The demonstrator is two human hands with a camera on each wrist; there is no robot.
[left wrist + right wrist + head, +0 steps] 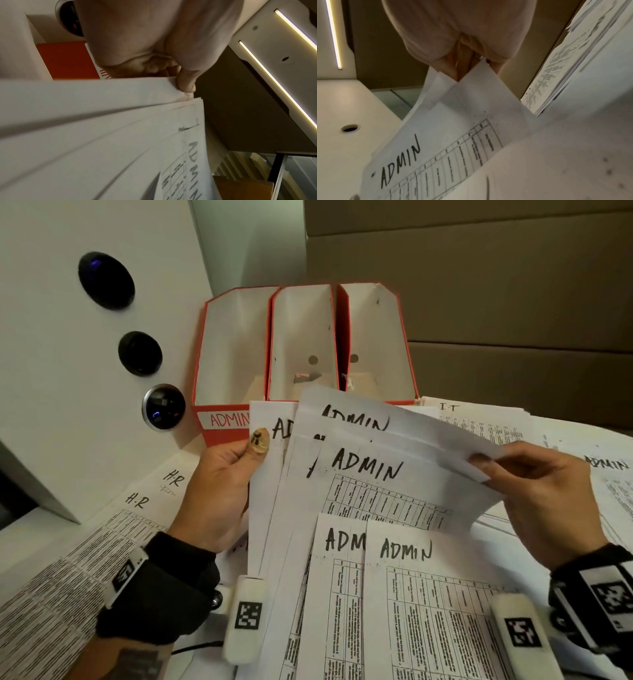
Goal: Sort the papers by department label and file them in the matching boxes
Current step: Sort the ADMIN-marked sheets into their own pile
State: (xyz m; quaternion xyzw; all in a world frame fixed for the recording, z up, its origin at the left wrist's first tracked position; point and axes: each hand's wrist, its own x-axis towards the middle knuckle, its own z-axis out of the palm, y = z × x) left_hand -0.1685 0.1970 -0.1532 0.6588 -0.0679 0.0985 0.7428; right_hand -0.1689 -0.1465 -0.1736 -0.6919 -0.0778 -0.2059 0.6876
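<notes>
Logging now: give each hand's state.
Left hand: grips the ADMIN papers by their left edge.
Right hand: pinches their right edge.

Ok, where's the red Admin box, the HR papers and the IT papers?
Admin box (226,419): head view, on its front label.
HR papers (137,508): head view, top sheet near its label.
IT papers (479,422): head view, on the top sheet's print.

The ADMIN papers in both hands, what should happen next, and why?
Probably tap the fanned ADMIN papers square, then slide them into the ADMIN box. The left hand and right hand grip their edges, the sheets lie uneven, and that box looks empty.
</notes>
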